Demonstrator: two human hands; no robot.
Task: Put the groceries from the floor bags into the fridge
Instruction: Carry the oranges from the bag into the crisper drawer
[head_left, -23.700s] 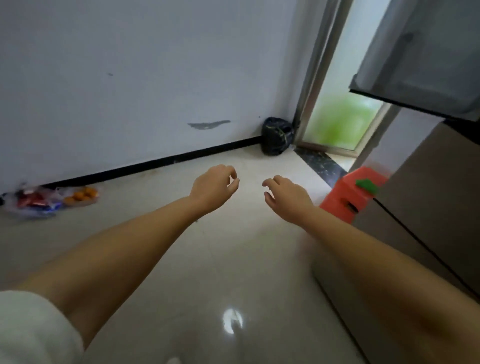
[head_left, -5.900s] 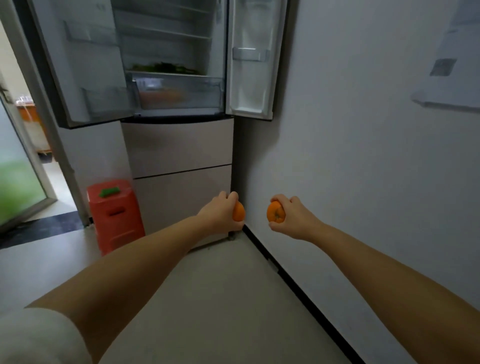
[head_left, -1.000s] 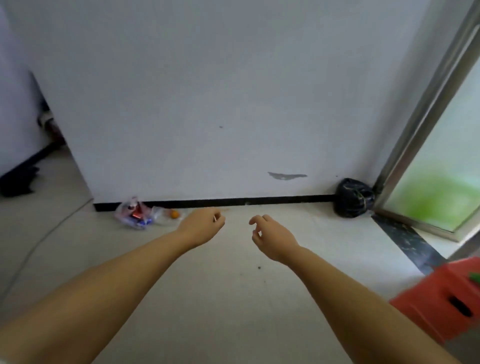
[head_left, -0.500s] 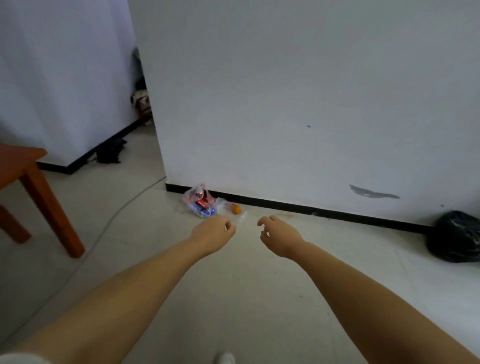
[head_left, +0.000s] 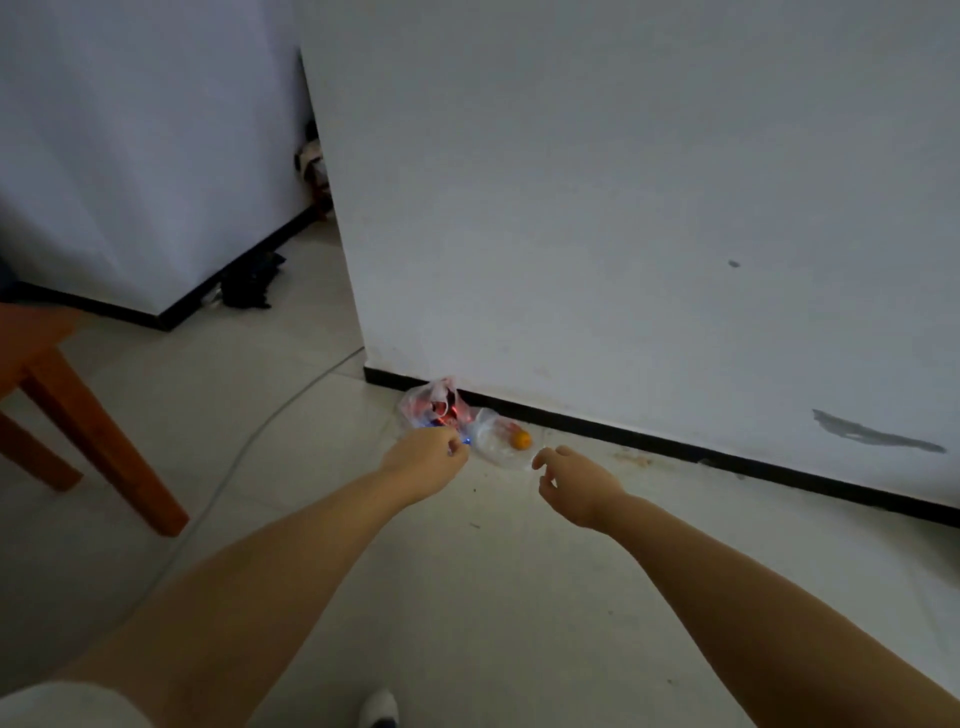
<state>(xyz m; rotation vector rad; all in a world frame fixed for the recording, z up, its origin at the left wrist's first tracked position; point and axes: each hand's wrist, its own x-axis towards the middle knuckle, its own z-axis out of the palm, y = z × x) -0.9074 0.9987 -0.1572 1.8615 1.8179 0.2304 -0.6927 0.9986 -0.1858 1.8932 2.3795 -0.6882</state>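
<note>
One fruit: a single orange (head_left: 520, 440) lies in the clear plastic bag (head_left: 496, 441) on the floor, against the black skirting of the white wall (head_left: 623, 208).
Second bag: a red-and-blue filled bag (head_left: 434, 408) sits just left of the clear one, touching it.
Direction: both bags lie ahead of the fingers and lower, on the floor.
Nearer hand: the right hand (head_left: 576, 480) seems nearer to the orange; the left hand (head_left: 423, 462) lines up with the red-and-blue bag.
Fingers: both hands are loosely curled and hold nothing.
Long axis: the two bags stretch along the wall.
Look: small, round, bright orange; the bag is crumpled and nearly flat.
</note>
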